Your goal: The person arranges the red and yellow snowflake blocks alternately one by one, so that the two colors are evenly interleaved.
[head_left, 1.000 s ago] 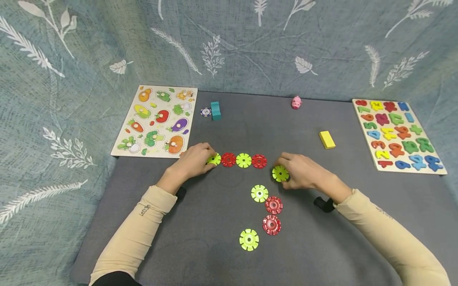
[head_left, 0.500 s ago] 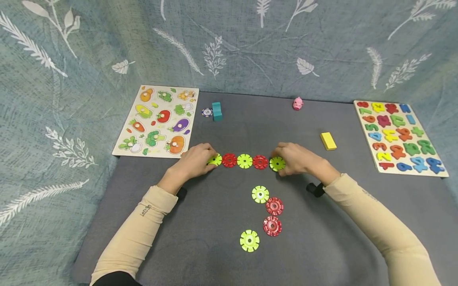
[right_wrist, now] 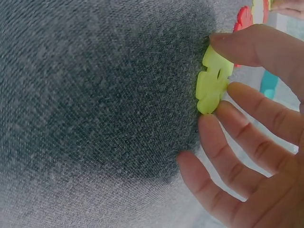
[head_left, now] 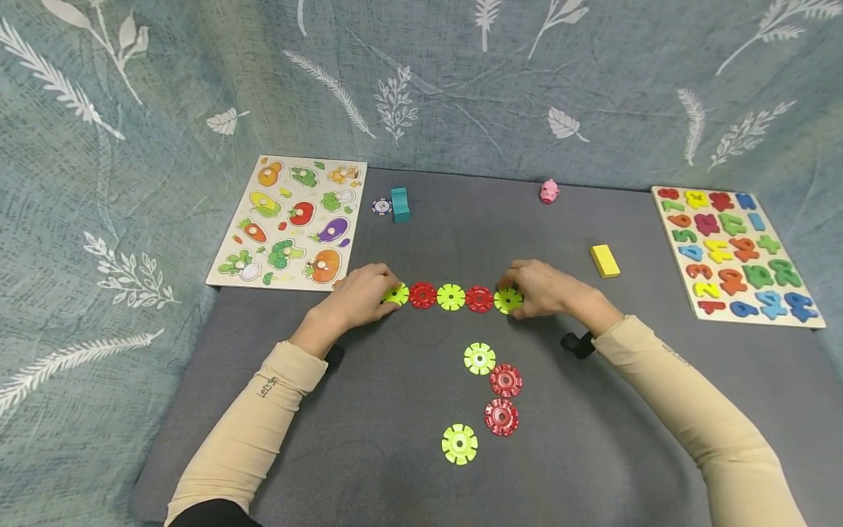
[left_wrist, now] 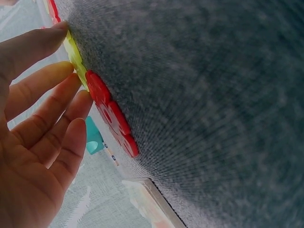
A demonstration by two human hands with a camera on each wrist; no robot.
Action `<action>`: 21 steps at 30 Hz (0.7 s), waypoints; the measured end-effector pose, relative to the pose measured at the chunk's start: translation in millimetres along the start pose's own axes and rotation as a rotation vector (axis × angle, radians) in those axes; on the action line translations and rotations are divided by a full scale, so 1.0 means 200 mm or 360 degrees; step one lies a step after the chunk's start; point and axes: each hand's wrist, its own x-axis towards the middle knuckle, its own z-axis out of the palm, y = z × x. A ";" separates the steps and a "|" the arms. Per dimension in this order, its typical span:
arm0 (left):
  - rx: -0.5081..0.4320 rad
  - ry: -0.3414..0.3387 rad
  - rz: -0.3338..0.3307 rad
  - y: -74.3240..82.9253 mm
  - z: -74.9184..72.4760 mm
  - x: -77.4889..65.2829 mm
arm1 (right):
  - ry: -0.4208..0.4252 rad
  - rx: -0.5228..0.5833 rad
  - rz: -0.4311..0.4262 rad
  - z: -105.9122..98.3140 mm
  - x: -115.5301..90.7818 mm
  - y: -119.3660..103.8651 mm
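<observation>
My left hand (head_left: 356,296) pinches a yellow-green notched interlocking disc (head_left: 397,294) between thumb and fingers. In the left wrist view a red disc (left_wrist: 111,114) adjoins it; the hand hides that one in the head view. Rightward the row runs through a red disc (head_left: 423,296), a yellow-green disc (head_left: 451,297) and another red disc (head_left: 480,299). My right hand (head_left: 543,290) pinches a yellow-green disc (right_wrist: 216,80) at the row's right end, its edge right at the red one. Thumb and fingers sit at opposite edges.
Nearer me lie loose yellow-green discs (head_left: 459,444) and red discs (head_left: 502,417). A vegetable puzzle board (head_left: 286,223) stands left, a number puzzle board (head_left: 737,252) right. Behind are a teal block (head_left: 399,205), a poker chip (head_left: 381,207), a pink pig (head_left: 549,192) and a yellow block (head_left: 604,261).
My right hand has carried its yellow-green disc left and slightly away from me, up to the end of the row. The left hand has stayed in place.
</observation>
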 end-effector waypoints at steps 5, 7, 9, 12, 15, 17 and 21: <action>-0.0003 -0.0006 0.0003 0.00 0.00 0.00 | -0.0010 0.0044 -0.0007 -0.01 0.00 0.01; -0.0003 -0.0005 0.0005 0.00 0.00 0.00 | -0.0017 0.0059 -0.0013 -0.01 0.00 0.01; 0.0002 -0.0001 0.0006 0.00 0.00 0.00 | -0.0019 0.0075 -0.0023 -0.01 0.00 0.01; 0.0009 0.0005 0.0007 0.00 0.00 0.00 | -0.0015 0.0089 -0.0035 0.00 0.00 0.01; 0.0016 0.0014 0.0009 -0.01 0.00 0.00 | -0.0008 0.0101 -0.0037 0.00 -0.01 0.01; 0.0020 0.0016 0.0009 0.00 0.01 0.00 | -0.0002 0.0096 -0.0037 0.00 -0.01 0.02; 0.0032 0.0012 0.0005 0.00 0.01 0.00 | 0.0016 0.0074 -0.0041 0.00 -0.01 0.02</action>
